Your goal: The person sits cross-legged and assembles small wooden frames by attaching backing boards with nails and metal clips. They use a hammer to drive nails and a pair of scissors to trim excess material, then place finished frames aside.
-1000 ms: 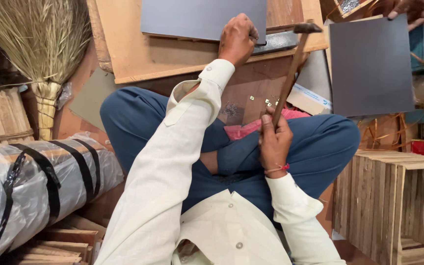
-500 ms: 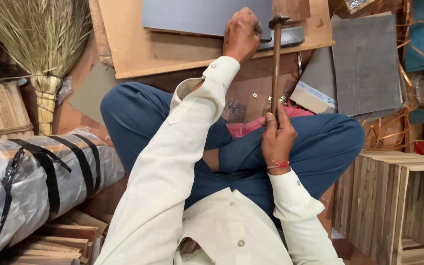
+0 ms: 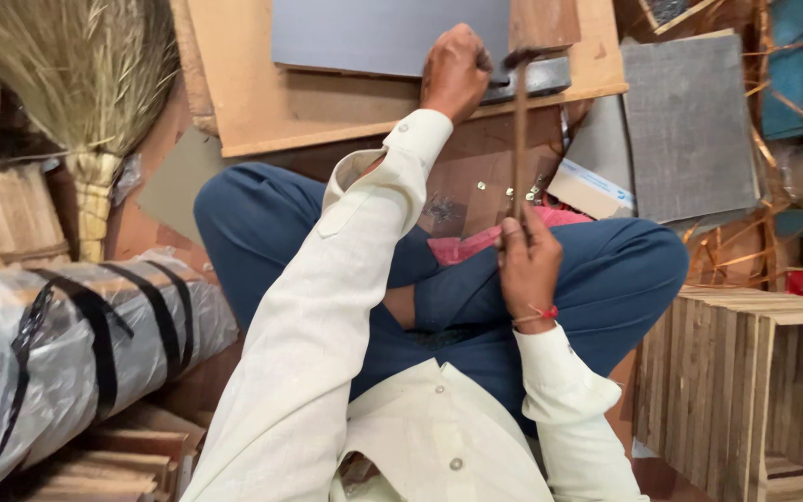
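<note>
The hammer (image 3: 519, 130) has a thin, straight brown wooden handle and a small dark metal head. It stands nearly upright in the head view: the handle runs from the grip at the 6 o'clock end up to the head at the 12 o'clock end. The head sits at the upper centre, over a grey metal bar (image 3: 536, 79) that lies along the near edge of a wooden board (image 3: 262, 102).

The right hand (image 3: 529, 263) is clenched around the lower end of the handle, above the person's crossed legs in blue trousers (image 3: 262, 223). A red thread circles that wrist.

The left hand (image 3: 454, 72) is closed in a fist on the board, just beside the hammer head at its 9 o'clock side. Whether the fist pinches something small cannot be told.

A grey panel (image 3: 383, 33) lies on the board at 10 o'clock from the left hand. A broom (image 3: 76, 84) stands at far 9 o'clock, a wrapped bundle with black straps (image 3: 67, 344) at 8 o'clock, and stacked wooden crates (image 3: 755, 390) at 4 o'clock.
</note>
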`<action>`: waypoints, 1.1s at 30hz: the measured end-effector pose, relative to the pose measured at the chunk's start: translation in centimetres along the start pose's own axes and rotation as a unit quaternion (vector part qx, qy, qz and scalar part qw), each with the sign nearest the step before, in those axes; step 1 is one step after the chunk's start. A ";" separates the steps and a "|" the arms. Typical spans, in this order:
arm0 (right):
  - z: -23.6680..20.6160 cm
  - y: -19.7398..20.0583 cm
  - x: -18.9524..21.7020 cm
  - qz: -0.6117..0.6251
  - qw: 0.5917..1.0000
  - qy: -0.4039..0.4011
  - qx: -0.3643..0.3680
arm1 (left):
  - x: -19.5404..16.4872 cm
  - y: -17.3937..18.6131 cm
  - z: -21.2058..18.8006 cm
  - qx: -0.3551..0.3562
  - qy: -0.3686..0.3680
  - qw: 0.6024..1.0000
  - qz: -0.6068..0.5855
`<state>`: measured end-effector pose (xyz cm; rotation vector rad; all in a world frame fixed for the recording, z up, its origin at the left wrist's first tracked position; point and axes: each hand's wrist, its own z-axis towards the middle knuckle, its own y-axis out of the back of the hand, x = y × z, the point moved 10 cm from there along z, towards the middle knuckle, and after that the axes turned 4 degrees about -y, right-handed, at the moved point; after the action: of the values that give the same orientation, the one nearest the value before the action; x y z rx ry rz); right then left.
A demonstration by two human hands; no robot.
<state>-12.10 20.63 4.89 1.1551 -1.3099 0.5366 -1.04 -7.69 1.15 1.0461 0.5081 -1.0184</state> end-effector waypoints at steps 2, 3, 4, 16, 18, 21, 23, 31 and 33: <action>-0.5 0.5 0.4 0.041 0.999 0.002 -0.008 | 0.2 0.1 -0.1 0.012 0.005 1.000 -0.025; -0.7 0.8 1.1 0.035 0.999 0.030 -0.025 | 0.7 0.3 0.2 0.021 0.017 0.998 -0.051; -0.8 0.9 1.8 0.034 0.997 0.059 -0.039 | 1.2 0.6 0.5 0.029 0.026 0.997 -0.072; -0.1 -0.1 1.9 -0.150 0.985 0.068 -0.046 | 2.1 0.5 2.0 0.036 0.053 0.997 0.030; -0.4 -0.1 2.2 -0.109 0.991 0.072 -0.039 | 2.5 0.6 2.0 0.031 0.072 0.997 0.020; -1.1 0.6 3.1 -0.061 0.989 0.106 -0.085 | 3.6 -0.6 1.7 0.087 0.126 0.988 0.038; -1.3 0.5 3.3 -0.091 0.983 0.124 -0.101 | 3.2 -0.9 1.8 0.090 0.112 0.989 0.039; -1.0 0.7 2.4 0.006 0.988 0.100 -0.114 | 3.6 -1.0 1.4 0.118 0.145 0.982 0.025; -0.5 -0.8 2.4 -0.139 0.986 0.070 -0.063 | 2.1 0.6 2.1 0.046 0.090 0.995 0.022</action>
<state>-10.56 20.03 6.90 1.1509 -1.0267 0.3179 0.27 -10.42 0.80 1.2341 0.5850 -0.9198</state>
